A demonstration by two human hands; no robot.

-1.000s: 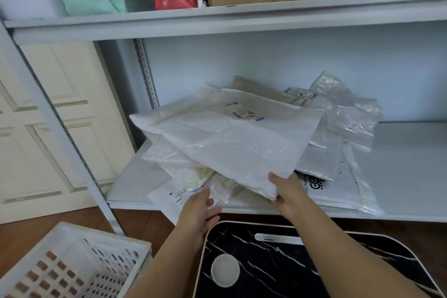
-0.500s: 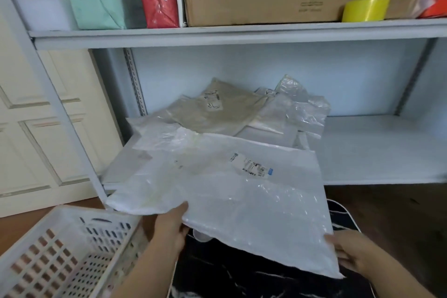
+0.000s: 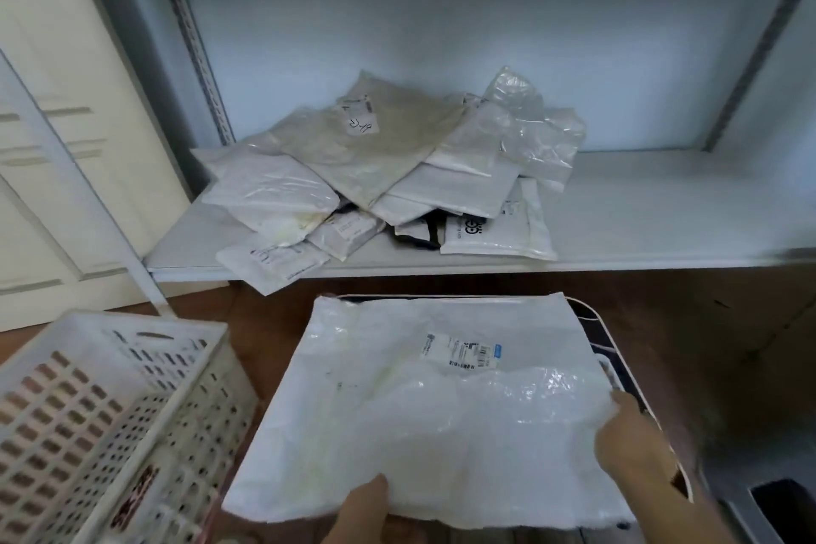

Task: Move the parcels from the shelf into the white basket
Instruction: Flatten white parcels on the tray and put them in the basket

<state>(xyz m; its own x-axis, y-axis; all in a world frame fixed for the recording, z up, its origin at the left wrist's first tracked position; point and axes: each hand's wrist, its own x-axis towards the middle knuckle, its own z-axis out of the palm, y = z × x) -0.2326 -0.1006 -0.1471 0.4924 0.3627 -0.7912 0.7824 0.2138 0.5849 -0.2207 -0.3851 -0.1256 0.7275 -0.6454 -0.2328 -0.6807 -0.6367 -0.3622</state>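
In the head view, the person is holding a large flat white plastic mailer bag [image 3: 424, 402] with a printed barcode label, off the shelf and over a black marble-patterned table top [image 3: 618, 349]. The left hand [image 3: 366, 504] is gripping its near edge, thumb on top; the right hand [image 3: 631, 451] is pinching its right edge. The white perforated plastic basket [image 3: 110, 411] is standing to the left, just beside the bag; what shows of its inside is looking bare of parcels. A heap of white and beige plastic parcels [image 3: 388, 172] is lying on the lower grey metal shelf [image 3: 662, 225], well apart from the basket. By my judgement the work is barely beginning: the first bag is travelling, and the whole heap is waiting.
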